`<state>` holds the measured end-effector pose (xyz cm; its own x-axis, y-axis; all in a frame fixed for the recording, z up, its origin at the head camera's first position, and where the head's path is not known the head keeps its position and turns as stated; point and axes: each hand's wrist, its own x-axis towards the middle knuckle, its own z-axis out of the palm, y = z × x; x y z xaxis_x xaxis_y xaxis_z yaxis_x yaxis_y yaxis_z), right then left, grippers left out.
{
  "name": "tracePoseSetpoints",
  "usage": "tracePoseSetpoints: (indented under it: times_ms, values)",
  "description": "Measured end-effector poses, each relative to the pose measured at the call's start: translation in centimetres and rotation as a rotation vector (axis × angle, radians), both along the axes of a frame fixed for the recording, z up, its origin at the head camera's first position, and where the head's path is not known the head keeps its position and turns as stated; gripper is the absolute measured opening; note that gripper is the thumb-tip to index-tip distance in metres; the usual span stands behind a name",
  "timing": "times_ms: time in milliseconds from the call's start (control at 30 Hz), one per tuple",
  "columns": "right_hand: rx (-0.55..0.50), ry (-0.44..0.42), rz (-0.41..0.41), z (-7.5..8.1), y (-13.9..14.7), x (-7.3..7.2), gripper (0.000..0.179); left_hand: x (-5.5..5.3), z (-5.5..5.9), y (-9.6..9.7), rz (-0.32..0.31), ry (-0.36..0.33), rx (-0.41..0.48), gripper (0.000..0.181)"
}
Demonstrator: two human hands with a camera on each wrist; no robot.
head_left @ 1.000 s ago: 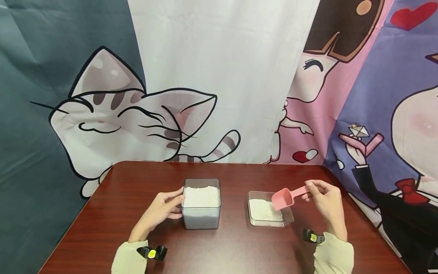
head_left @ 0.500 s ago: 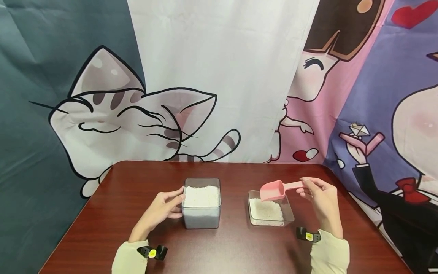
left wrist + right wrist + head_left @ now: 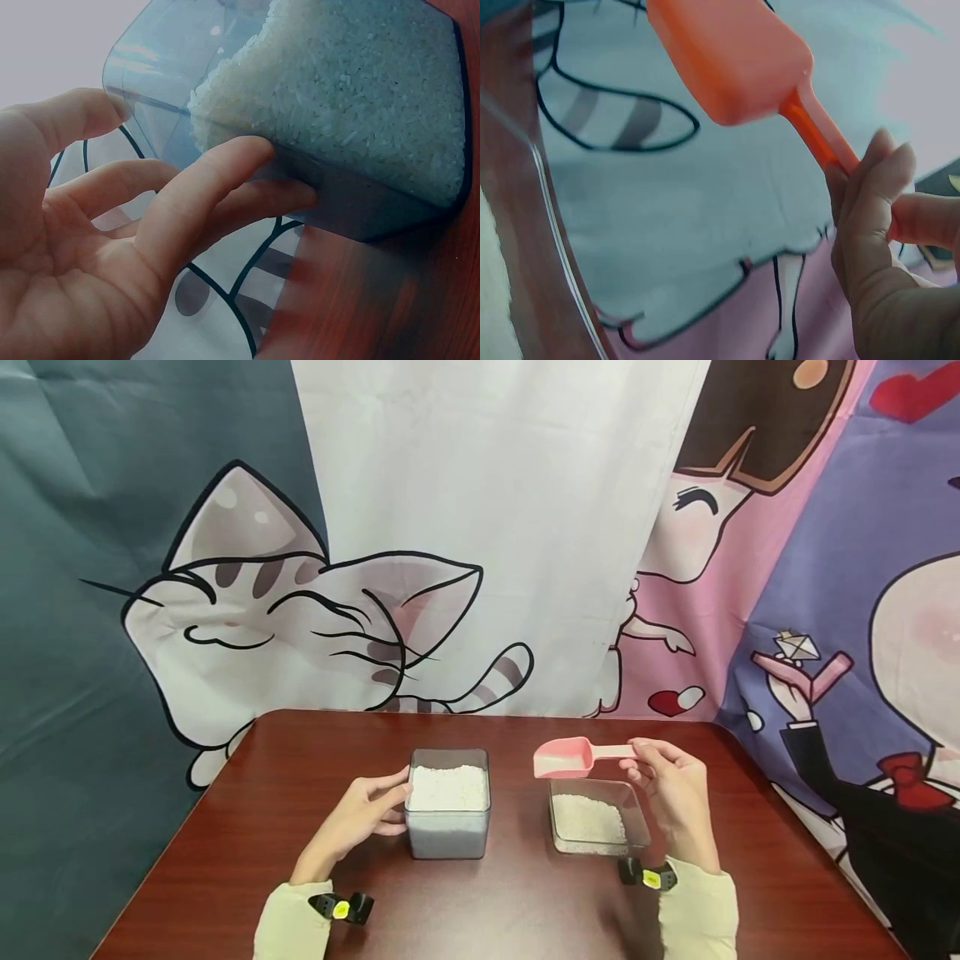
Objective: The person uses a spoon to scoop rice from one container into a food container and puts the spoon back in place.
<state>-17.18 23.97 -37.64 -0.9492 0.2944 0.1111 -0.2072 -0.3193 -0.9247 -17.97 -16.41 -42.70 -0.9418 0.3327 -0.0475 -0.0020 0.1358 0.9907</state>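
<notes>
My left hand (image 3: 366, 817) rests its fingers against the left side of a tall clear container (image 3: 447, 837). White rice (image 3: 367, 90) fills much of that container, as the left wrist view shows close up. In my right hand (image 3: 675, 789) I pinch the handle of a pink scoop (image 3: 564, 758), held above the back left of a low clear tray (image 3: 637, 827). The scoop lies nearly level, its bowl pointing left. Its inside looks pale, but how much it carries I cannot tell. More rice (image 3: 588, 821) lies in the tray.
Both containers stand on a reddish-brown wooden table (image 3: 510, 910), with a gap of bare tabletop between them. A cloth backdrop (image 3: 495, 527) with cartoon figures hangs behind the table's far edge.
My right hand has lifted the scoop out from over the tray's rice and carried it up and left, levelling it. The left hand stays against the tall container. The view has shifted slightly.
</notes>
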Motion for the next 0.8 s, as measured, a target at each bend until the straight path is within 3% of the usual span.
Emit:
tracePoseSetpoints:
  times_ms: [133, 167, 333, 367, 400, 600, 800]
  values:
    - [-0.003, 0.044, 0.023, 0.3, -1.9, -0.1, 0.019, -0.1, 0.0, 0.2, -0.001, 0.005, 0.007, 0.060]
    - [-0.035, 0.078, 0.069, -1.0, -1.7, -1.1, 0.018, -0.1, 0.0, 0.2, -0.001, 0.004, 0.008, 0.060]
    - [0.019, 0.098, 0.139, -0.2, -4.3, -1.2, 0.015, -0.1, -0.1, 0.1, 0.005, 0.000, 0.008, 0.060]
    - [0.042, 0.101, 0.146, 0.0, -4.8, -1.3, 0.016, -0.1, -0.2, 0.1, 0.005, -0.002, 0.009, 0.060]
    - [0.090, 0.065, 0.114, 1.7, -6.0, -0.4, 0.018, -0.1, -0.2, 0.1, 0.004, -0.002, 0.012, 0.060]
    - [0.177, 0.050, 0.178, 2.7, -8.7, -1.1, 0.028, 0.0, -0.2, 0.1, 0.005, 0.001, 0.014, 0.060]
    - [0.374, 0.100, 0.205, 3.0, -11.2, -1.6, 0.016, 0.1, -0.1, 0.1, 0.007, 0.011, -0.002, 0.060]
